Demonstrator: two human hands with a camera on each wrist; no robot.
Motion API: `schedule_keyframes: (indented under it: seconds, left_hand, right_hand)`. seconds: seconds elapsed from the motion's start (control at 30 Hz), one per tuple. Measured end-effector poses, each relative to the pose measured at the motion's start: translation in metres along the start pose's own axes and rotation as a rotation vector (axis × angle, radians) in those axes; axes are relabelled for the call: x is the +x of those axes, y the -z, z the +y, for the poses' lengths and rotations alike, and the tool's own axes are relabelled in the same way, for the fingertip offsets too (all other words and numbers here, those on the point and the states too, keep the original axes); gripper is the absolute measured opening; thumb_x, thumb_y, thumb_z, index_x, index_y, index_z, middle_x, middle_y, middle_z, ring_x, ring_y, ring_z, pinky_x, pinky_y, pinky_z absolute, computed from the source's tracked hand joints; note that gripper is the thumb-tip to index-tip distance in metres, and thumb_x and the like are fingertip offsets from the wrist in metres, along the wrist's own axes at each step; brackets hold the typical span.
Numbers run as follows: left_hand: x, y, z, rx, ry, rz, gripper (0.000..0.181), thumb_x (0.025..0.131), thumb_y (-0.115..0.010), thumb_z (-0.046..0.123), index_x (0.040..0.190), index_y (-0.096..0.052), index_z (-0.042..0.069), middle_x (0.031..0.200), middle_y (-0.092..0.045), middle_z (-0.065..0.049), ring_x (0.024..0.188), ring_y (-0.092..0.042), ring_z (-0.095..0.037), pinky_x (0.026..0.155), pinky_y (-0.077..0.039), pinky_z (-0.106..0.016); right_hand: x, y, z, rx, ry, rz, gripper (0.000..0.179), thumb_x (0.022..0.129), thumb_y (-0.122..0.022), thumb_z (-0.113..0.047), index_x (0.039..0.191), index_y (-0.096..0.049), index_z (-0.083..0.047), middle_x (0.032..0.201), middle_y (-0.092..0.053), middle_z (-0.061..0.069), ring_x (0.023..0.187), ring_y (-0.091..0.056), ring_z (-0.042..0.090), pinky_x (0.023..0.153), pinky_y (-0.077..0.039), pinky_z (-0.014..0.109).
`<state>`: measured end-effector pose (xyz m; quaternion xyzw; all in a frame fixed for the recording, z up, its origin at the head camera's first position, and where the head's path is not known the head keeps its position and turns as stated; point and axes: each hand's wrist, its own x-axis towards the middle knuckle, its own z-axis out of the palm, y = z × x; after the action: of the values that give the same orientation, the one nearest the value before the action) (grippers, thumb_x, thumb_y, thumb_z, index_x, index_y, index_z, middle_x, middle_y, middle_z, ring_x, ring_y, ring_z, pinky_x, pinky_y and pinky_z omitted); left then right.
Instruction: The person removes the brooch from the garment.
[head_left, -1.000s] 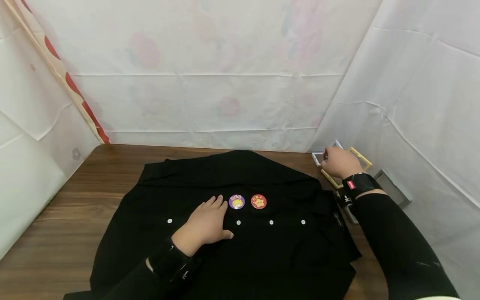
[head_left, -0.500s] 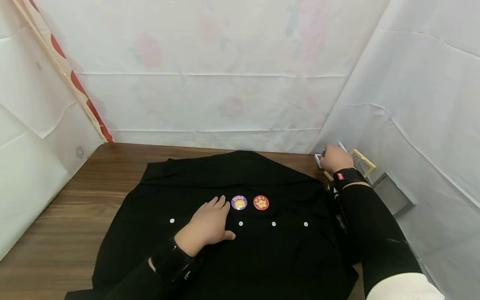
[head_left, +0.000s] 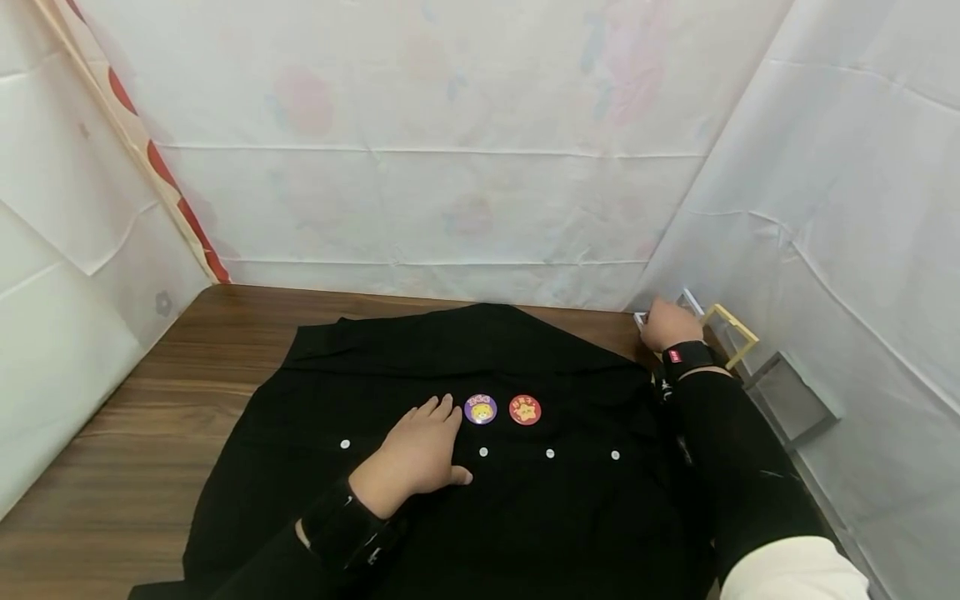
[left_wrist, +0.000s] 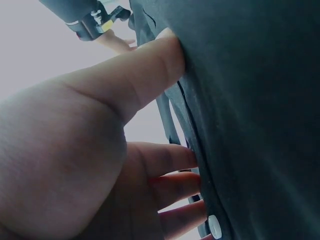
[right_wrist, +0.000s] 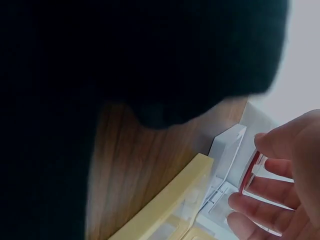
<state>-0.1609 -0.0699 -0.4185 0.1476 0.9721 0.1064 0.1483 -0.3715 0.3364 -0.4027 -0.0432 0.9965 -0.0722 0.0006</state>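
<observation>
A black shirt (head_left: 480, 350) with white buttons (head_left: 550, 453) lies spread on the wooden table. Two round badges, one purple (head_left: 480, 409) and one red (head_left: 525, 410), sit on it side by side. My left hand (head_left: 416, 454) rests palm down on the cloth, fingers extended, left of the purple badge. At the far right corner, my right hand (head_left: 670, 325) is over an open white case (right_wrist: 227, 150). Thumb and fingers pinch a thin red-edged badge (right_wrist: 250, 172), seen nearly edge-on in the right wrist view and hidden by the hand in the head view.
An open yellow case (head_left: 735, 329) stands just in front of the white one. Nearer along the right side is an open grey case (head_left: 795, 400). White curtains (head_left: 420, 208) enclose the table (head_left: 150, 417) at the back and both sides. My right sleeve covers the shirt's right edge.
My right hand has shifted from over the yellow case towards the white case behind it, its forearm swinging left. The left hand keeps its place on the shirt. The head view has turned slightly.
</observation>
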Motion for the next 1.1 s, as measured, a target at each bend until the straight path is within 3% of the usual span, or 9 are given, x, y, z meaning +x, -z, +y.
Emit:
schedule_keyframes:
  seconds: [0.3, 1.1]
  left_hand:
    - [0.0011, -0.0037, -0.0001, 0.003, -0.011, -0.005, 0.093, 0.084, -0.083, 0.053, 0.153, -0.047, 0.002, 0.164, -0.032, -0.021, 0.151, -0.028, -0.04, 0.12, -0.025, -0.056]
    - [-0.0015, -0.0028, 0.0015, 0.013, -0.023, -0.016, 0.093, 0.084, -0.082, 0.053, 0.153, -0.047, 0.002, 0.164, -0.032, -0.021, 0.151, -0.028, -0.039, 0.121, -0.025, -0.055]
  right_hand:
    - [0.0062, -0.008, 0.0047, -0.002, -0.037, -0.045, 0.027, 0.099, -0.053, -0.012, 0.114, -0.054, 0.01, 0.105, -0.061, 0.035, 0.095, -0.062, 0.054, 0.077, -0.05, 0.065]
    - [0.0026, -0.0067, 0.0074, 0.017, -0.088, -0.064, 0.025, 0.097, -0.052, -0.006, 0.113, -0.054, 0.013, 0.107, -0.061, 0.038, 0.094, -0.062, 0.054, 0.076, -0.05, 0.064]
